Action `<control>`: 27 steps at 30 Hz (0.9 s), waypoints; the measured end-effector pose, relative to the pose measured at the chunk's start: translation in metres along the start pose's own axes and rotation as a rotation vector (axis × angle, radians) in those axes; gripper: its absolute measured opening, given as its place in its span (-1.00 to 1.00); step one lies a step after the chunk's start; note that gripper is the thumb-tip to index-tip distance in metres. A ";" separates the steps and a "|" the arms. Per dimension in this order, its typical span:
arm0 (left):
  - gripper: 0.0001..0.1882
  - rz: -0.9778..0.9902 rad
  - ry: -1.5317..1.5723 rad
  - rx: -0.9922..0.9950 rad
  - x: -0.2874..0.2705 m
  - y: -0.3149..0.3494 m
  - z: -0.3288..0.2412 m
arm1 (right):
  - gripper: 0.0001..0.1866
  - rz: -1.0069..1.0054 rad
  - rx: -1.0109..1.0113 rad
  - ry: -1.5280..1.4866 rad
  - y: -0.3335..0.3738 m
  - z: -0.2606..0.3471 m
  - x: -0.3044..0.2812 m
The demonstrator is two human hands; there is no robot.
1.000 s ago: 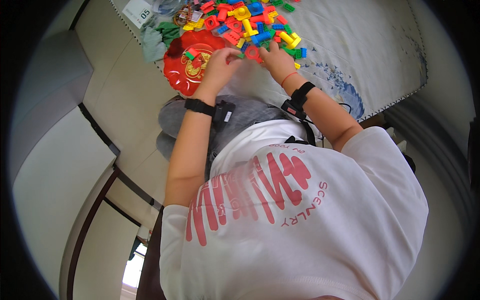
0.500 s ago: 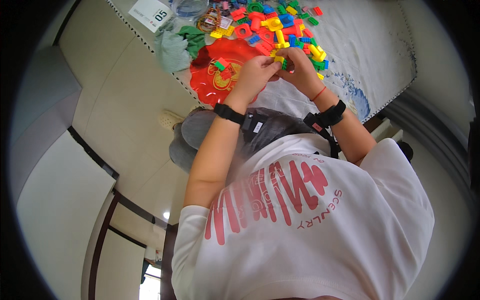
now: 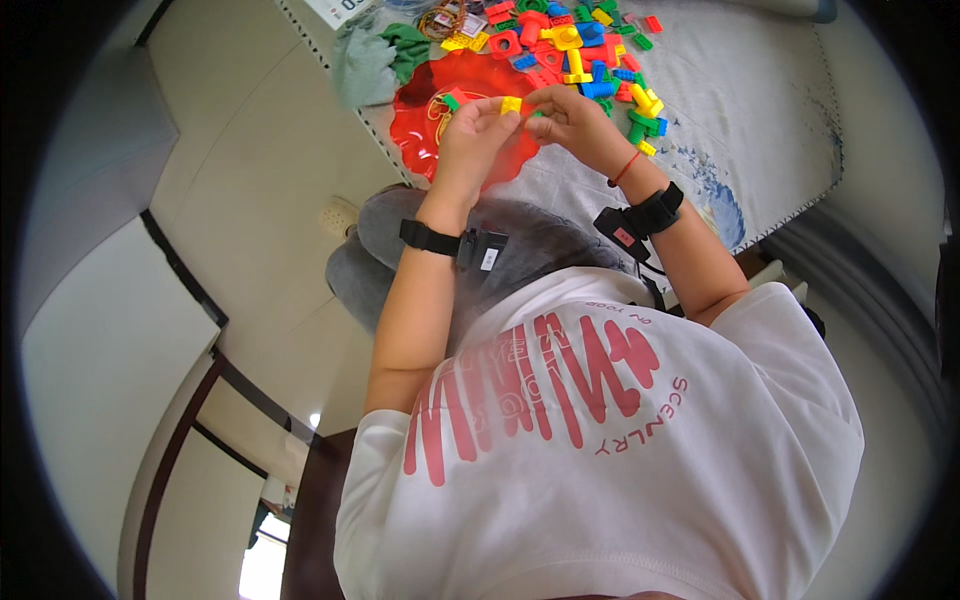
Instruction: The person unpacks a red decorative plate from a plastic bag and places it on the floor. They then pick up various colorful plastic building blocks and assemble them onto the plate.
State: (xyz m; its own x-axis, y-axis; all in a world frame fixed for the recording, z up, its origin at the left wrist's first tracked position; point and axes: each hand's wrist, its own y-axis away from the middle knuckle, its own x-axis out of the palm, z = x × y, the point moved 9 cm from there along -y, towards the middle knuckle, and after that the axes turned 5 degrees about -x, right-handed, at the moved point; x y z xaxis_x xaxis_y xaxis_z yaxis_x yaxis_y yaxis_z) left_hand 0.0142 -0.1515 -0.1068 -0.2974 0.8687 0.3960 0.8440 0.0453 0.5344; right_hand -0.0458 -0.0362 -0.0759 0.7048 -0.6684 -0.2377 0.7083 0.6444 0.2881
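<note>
My left hand (image 3: 470,145) pinches a small yellow toy brick (image 3: 511,105) between thumb and fingers, above the right part of a red scalloped plate (image 3: 415,140). A short gap to the right, my right hand (image 3: 578,125) is closed on a green toy brick (image 3: 537,114); only a sliver of it shows between the fingertips. On the plate, just beyond my left hand, lies a small red and green brick piece (image 3: 455,98), partly hidden by the hand. A gold pattern on the plate is also partly covered.
A loose pile of red, yellow, blue and green toy pieces (image 3: 575,65) spreads beyond my hands on the patterned tablecloth (image 3: 740,100). Green cloths (image 3: 365,65) lie at the table's left edge, beside some coiled cords (image 3: 440,20). My knees are under the near edge.
My hands were together at the yellow and green bricks; now they are apart, the left with the yellow brick, the right with the green. The whole view has shifted slightly.
</note>
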 end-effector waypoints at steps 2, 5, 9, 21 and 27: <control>-0.75 -0.028 0.013 -0.030 0.005 0.014 0.004 | -0.63 -0.061 -0.170 0.183 0.005 -0.006 -0.003; -0.73 -0.054 -0.036 0.019 0.009 0.034 0.001 | -0.61 -0.049 -0.222 0.267 0.012 0.006 0.002; -0.72 -0.130 -0.118 0.066 0.013 0.051 0.001 | -0.60 0.018 -0.240 0.291 0.022 0.023 0.013; -0.72 -0.145 0.076 0.040 0.023 0.073 0.006 | -0.73 -0.045 0.019 -0.375 0.036 0.002 0.008; -0.72 -0.143 0.040 0.019 0.028 0.072 0.005 | -0.67 -0.069 -0.039 -0.494 0.041 0.003 0.011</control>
State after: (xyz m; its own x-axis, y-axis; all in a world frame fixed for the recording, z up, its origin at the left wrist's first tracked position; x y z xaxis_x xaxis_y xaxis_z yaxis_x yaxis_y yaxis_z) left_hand 0.0687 -0.1212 -0.0607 -0.4327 0.8323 0.3464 0.7997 0.1770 0.5737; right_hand -0.0090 -0.0180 -0.0640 0.5600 -0.7999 0.2160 0.7600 0.5997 0.2505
